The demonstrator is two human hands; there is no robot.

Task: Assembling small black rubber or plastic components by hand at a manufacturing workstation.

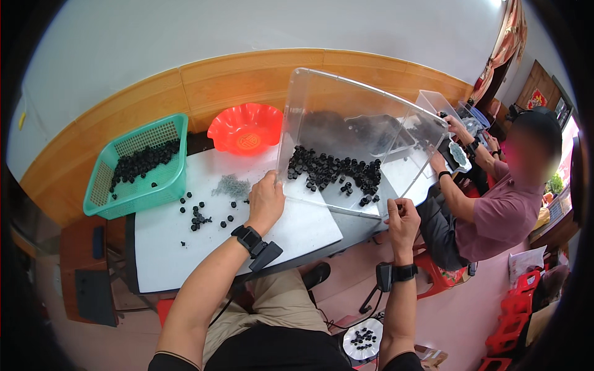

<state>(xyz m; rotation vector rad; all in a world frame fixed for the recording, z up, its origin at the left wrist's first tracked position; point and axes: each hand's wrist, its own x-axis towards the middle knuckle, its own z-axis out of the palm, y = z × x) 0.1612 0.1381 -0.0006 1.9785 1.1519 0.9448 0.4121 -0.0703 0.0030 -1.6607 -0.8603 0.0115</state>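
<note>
A large clear plastic bin (346,105) is tilted up on the white table (185,253), its open side toward me. Many small black caps (331,170) lie heaped along its lower inside wall. My left hand (266,201) grips the bin's near left edge. My right hand (402,219) pinches the bin's near right corner. Both wrists wear black bands with small devices. Loose black caps (201,213) and a small pile of grey screws (232,185) lie on the table left of my left hand.
A green mesh basket (102,188) with black caps stands at the table's left. A red scalloped bowl (244,127) sits behind. A seated person in a maroon shirt (501,216) works at the right. Red stools (516,309) and a small dish of caps (364,339) are below.
</note>
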